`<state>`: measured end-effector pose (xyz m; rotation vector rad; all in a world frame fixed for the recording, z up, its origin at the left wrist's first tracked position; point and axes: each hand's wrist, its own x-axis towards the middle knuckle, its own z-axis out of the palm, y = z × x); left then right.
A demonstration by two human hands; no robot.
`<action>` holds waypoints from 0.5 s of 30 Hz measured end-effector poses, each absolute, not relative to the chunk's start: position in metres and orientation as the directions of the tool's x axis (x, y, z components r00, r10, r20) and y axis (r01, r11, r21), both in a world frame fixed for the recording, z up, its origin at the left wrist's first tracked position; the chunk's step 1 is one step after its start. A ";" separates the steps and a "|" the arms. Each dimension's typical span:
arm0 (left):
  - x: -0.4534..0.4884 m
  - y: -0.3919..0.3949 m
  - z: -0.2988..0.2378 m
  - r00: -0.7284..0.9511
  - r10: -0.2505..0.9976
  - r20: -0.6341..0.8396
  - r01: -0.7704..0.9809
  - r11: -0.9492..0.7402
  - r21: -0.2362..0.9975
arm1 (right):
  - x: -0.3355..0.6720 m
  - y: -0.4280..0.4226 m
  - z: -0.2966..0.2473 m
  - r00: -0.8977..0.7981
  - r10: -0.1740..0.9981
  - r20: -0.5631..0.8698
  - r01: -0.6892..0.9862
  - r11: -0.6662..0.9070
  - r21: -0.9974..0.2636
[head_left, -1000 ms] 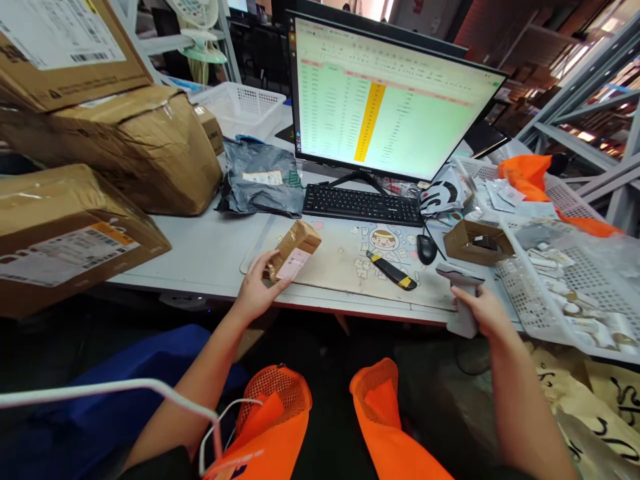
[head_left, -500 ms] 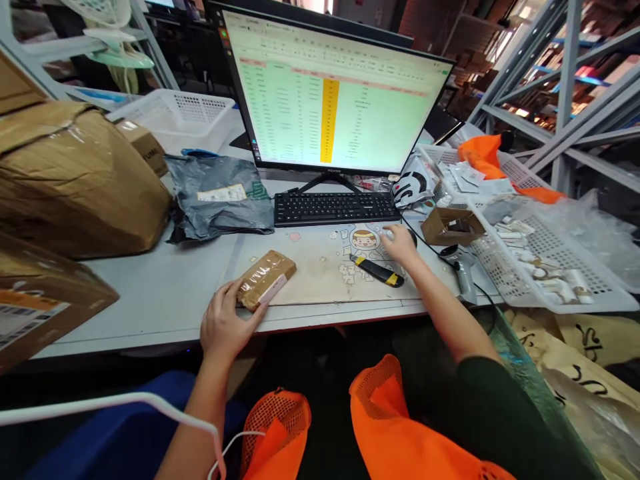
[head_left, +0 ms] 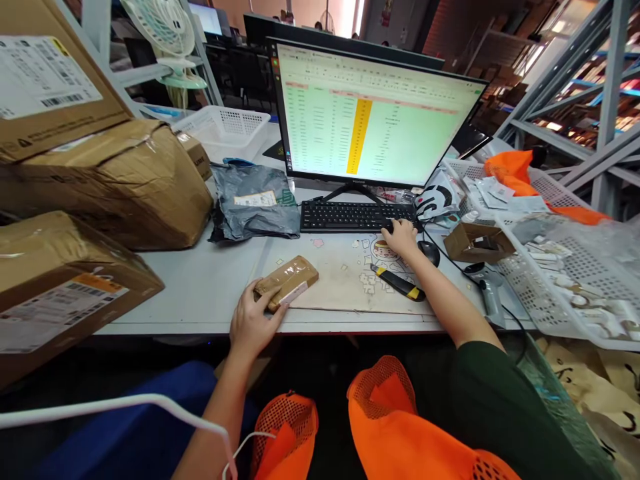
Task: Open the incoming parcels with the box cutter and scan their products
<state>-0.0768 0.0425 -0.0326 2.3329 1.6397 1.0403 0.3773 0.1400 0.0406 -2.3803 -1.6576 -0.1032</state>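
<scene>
My left hand (head_left: pixel 255 321) grips the near-left end of a small brown cardboard box (head_left: pixel 294 275), fingers on top and thumb along its front side. Shiny clear tape covers the box, and a white label runs along its near side. The box lies on a pale printed desk mat (head_left: pixel 337 283). My right hand (head_left: pixel 401 239) is over the right end of a black keyboard (head_left: pixel 345 215), fingers stretched toward the keys. Just below that hand lies a black and yellow utility knife (head_left: pixel 397 283). Right of my right wrist sits a black mouse (head_left: pixel 429 253).
A monitor (head_left: pixel 380 120) showing a spreadsheet stands behind the keyboard. On the left are a grey plastic mailer (head_left: pixel 253 217) and large cardboard boxes (head_left: pixel 160 193). An open small carton (head_left: pixel 463 247), a barcode scanner (head_left: pixel 493 300) and white baskets (head_left: pixel 533 303) occupy the right side.
My right hand has moved forward from the mat beside the mouse onto the keyboard. My left hand stays on the small box. The camera view has shifted left and tilted up slightly.
</scene>
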 end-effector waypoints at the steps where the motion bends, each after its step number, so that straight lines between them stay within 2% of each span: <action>1: -0.080 0.045 -0.033 0.219 0.859 0.463 0.757 -0.449 0.474 | 0.376 0.127 0.040 0.314 0.935 0.165 0.943 -0.286 -0.170; 4: -0.088 0.056 -0.030 0.237 0.854 0.464 0.682 -0.486 0.547 | 0.373 0.071 0.032 0.162 0.984 0.067 0.968 -0.146 -0.203; 7: -0.081 0.063 -0.019 0.073 0.868 0.491 0.742 -0.376 0.555 | 0.371 0.012 0.017 0.084 0.994 0.067 0.981 -0.070 -0.181; 9: -0.066 0.062 -0.011 0.019 0.861 0.508 0.781 -0.330 0.530 | 0.371 -0.016 0.007 0.055 0.992 0.116 0.983 -0.033 -0.183; 13: -0.030 0.049 -0.005 0.153 0.900 0.408 0.817 -0.347 0.460 | 0.366 -0.037 -0.010 0.050 0.957 0.285 0.971 0.020 -0.237; 15: -0.022 0.045 -0.008 0.165 0.917 0.362 0.839 -0.323 0.437 | 0.357 -0.040 -0.011 0.029 0.939 0.342 0.953 0.078 -0.293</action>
